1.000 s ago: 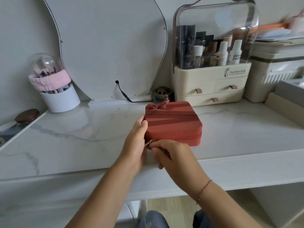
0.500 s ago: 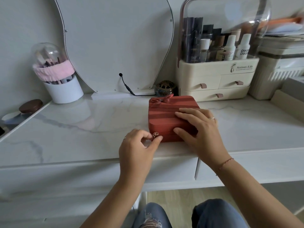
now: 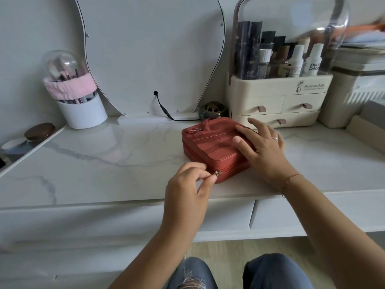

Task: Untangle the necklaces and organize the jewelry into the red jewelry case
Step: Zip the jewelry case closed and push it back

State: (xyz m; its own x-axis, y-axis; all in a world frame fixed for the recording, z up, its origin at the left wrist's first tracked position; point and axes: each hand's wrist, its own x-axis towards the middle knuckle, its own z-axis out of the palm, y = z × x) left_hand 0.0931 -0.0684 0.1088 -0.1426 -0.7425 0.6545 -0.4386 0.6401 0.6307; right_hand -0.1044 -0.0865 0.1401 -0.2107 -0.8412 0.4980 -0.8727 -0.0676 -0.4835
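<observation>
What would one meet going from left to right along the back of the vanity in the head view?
Brown round compact, white brush holder, black cable, brass ornament, cream cosmetics organizer.

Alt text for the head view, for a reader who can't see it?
A person's left hand pinches the zipper pull of a closed red jewelry case on a marble vanity top; the right hand lies flat on its lid.

A home vanity: mirror (image 3: pixel 150 55), cosmetics organizer (image 3: pixel 279 92), brush holder (image 3: pixel 81 109).

Left hand (image 3: pixel 187 185) pinches zipper pull (image 3: pixel 216 173); right hand (image 3: pixel 264 149) presses case (image 3: pixel 210 147).
</observation>
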